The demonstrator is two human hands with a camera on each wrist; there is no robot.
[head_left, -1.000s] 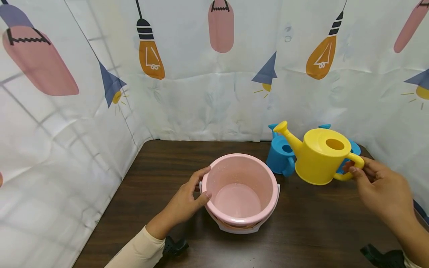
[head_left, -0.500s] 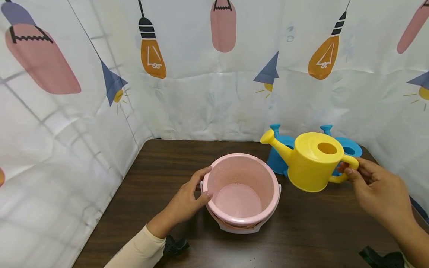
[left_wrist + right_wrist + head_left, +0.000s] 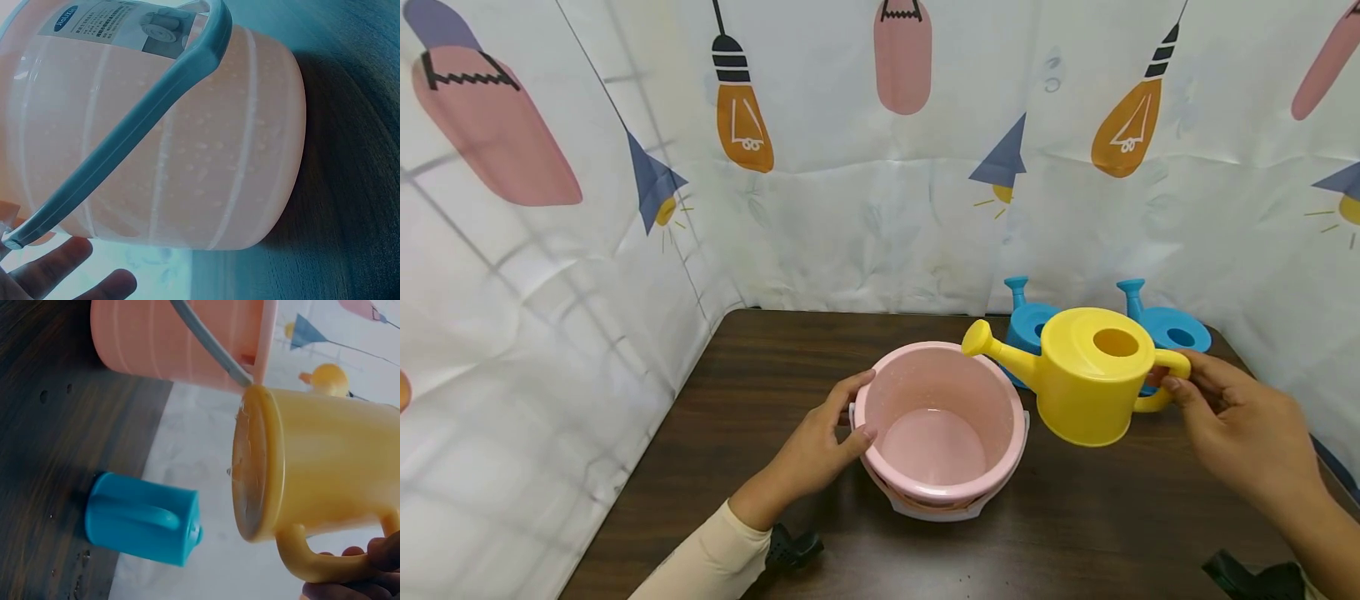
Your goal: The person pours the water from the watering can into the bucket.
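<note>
My right hand (image 3: pixel 1243 425) grips the yellow watering can (image 3: pixel 1082 387) right of centre, spout pointing left, long axis sideways. Smooth, round plastic. Left hand (image 3: pixel 812 450) rests loosely spread on the glossy pink bucket (image 3: pixel 943 492).

Count taken in head view, bucket as dial centre. Pink bucket (image 3: pixel 932 450): one. Watering cans: three, being one yellow can (image 3: pixel 1086 392) near half past two, one blue can (image 3: pixel 1024 323) near half past one, another blue can (image 3: pixel 1161 321) near half past two. Hands: two, left hand (image 3: pixel 812 450) near half past eight, right hand (image 3: pixel 1251 429) at three. Table (image 3: pixel 760 375): one.
</note>
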